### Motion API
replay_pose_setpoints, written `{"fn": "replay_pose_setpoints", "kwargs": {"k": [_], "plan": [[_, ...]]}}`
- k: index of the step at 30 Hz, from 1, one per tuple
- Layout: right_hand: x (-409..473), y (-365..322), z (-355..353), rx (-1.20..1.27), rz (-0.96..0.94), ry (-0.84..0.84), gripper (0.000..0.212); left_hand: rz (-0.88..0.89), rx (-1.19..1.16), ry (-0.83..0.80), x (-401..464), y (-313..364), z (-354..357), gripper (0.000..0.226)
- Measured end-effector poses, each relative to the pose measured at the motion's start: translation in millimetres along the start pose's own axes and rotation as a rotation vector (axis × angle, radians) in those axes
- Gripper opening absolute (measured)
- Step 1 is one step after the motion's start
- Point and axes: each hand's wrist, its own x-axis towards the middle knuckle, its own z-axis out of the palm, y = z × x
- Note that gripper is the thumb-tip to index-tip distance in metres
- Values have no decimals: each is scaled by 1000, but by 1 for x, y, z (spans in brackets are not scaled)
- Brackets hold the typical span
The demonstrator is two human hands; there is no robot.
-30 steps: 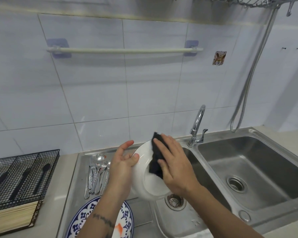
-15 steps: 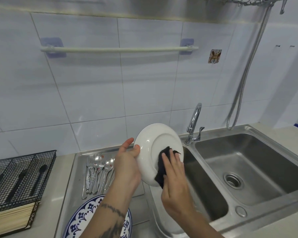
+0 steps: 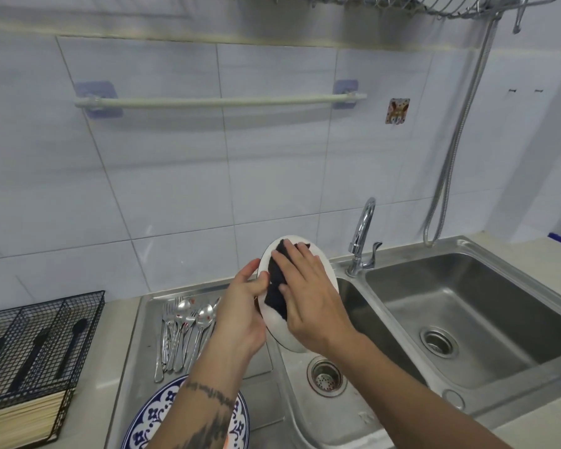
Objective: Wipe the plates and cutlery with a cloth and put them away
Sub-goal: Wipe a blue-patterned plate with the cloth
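My left hand (image 3: 240, 314) holds the round white ceramic plate (image 3: 274, 322) by its left rim, thumb curled over the front edge and fingers behind it, so the plate stands tilted on edge above the near-left corner of the left basin of the stainless steel double sink (image 3: 402, 322). My right hand (image 3: 308, 296) lies flat with straight fingers, pressing the dark blue-black cloth (image 3: 276, 291) against the plate's face; the cloth runs from the top rim down past the middle, partly under my palm. That grip is a flat press, not a pinch. On the steel draining board left of the basin lies a bundle of shiny metal spoons and forks (image 3: 183, 332), handles toward me, just beside my left wrist. Nearer to me on the same board sits a round plate with a blue and white flower pattern (image 3: 153, 419), partly hidden by my forearm. At the far left, on the pale bench (image 3: 94, 361), stands a black wire-mesh cutlery basket (image 3: 39, 345) with divided compartments: dark-handled utensils lie in the upper ones, and a stack of pale chopsticks fills the lowest. The chrome tap (image 3: 361, 238) rises behind the divider between the basins, near the plate's right edge but apart from it. Both basins hold nothing but their drain strainers. A wire dish rack (image 3: 434, 4) hangs overhead at the upper right.
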Motion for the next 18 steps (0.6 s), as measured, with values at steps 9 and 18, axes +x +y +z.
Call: {"fn": "replay_pose_setpoints", "kwargs": {"k": [9, 18], "plan": [[7, -4, -4, -15, -20, -111, 55, 54, 44, -15, 1, 8, -15, 44], [8, 23, -16, 123, 206, -119, 50, 126, 273, -74, 2, 11, -28, 53]]}}
